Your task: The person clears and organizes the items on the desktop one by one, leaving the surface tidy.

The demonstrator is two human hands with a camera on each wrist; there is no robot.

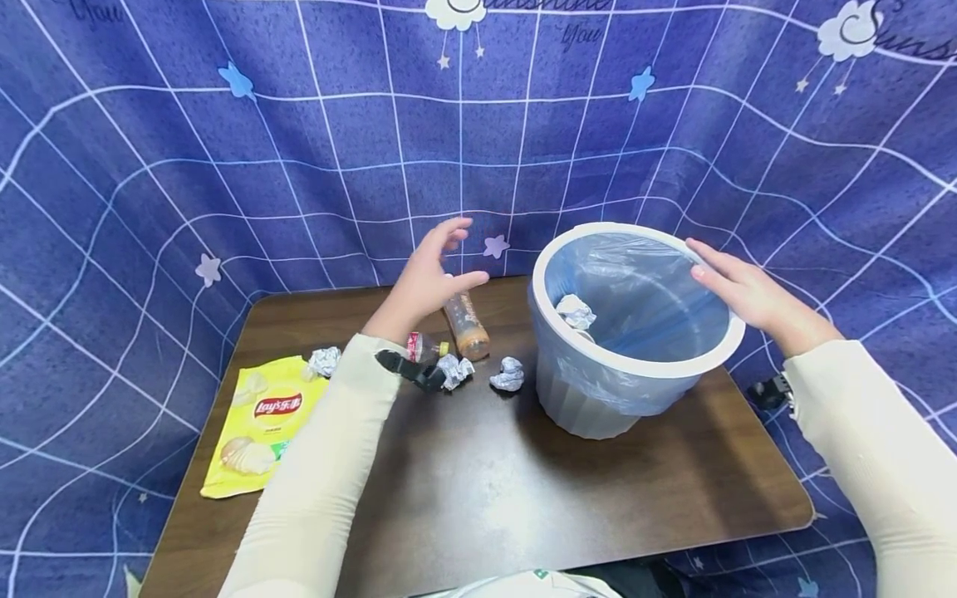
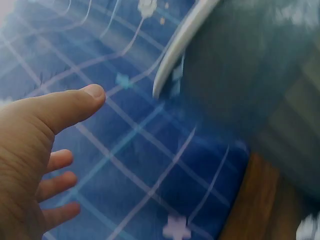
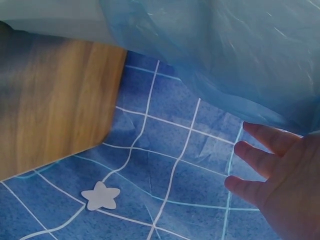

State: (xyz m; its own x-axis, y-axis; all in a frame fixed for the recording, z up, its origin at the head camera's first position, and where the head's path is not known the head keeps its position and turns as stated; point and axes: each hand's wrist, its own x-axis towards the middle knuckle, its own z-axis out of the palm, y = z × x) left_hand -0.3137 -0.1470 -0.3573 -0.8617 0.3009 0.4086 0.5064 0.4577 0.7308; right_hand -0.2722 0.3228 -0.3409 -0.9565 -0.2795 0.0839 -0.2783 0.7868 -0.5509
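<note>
My left hand [image 1: 426,282] hovers over the far side of the table, thumb and fingers spread with nothing between them. Below it lies a clear bottle [image 1: 471,336] with an orange-brown end, partly hidden by the hand. A smaller bottle [image 1: 426,348] with a red label and yellow cap lies beside the sleeve. My right hand [image 1: 755,299] is at the right rim of a grey trash bin [image 1: 591,407] lined with a clear bag [image 3: 220,55]. In the right wrist view its fingers [image 3: 257,157] extend loosely just outside the liner; the thumb is hidden there. A crumpled paper ball [image 1: 576,312] is inside the bin.
Crumpled paper balls [image 1: 508,374] lie left of the bin, another paper ball [image 1: 453,371] near the small bottle. A yellow Lay's chip bag [image 1: 262,415] lies at the left with a third paper ball [image 1: 325,362] by its corner. A blue curtain [image 1: 463,133] hangs behind the table [image 1: 463,498].
</note>
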